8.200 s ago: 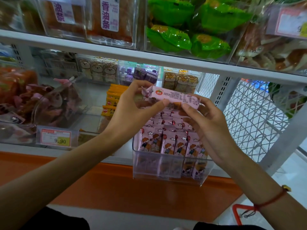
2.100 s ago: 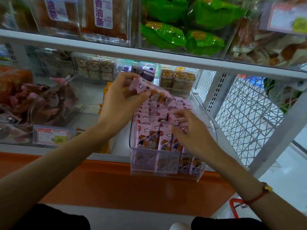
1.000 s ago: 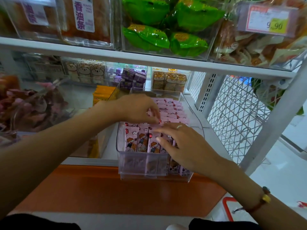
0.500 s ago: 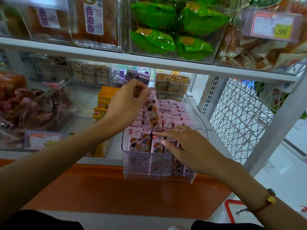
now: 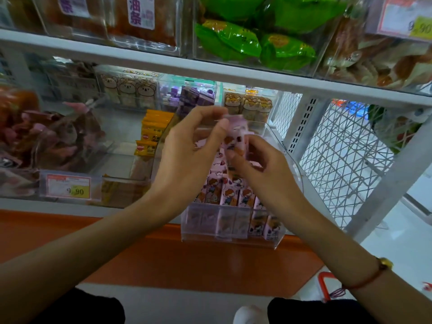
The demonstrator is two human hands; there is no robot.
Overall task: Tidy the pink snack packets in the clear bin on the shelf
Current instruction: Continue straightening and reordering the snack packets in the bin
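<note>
Two hands are holding one pink packet (image 5: 235,136) up over the clear bin (image 5: 275,239). Going left to right: the left hand (image 5: 187,150) is pinching the top of the packet with thumb and fingers, and the right hand (image 5: 261,169) is pinching its lower part from the right. The packet is standing tall, long way up and down, a bit blurry. The bin is sitting right under it, near the front of the shelf (image 5: 70,206), with rows of pink packets (image 5: 224,190) standing inside. Both hands are about the same way from the rows, so I think the packet needs to go straight down. Half a second ago, only the left hand was holding the packet, and the right hand was lying flat on the front rows. Now it is lifted up.
</note>
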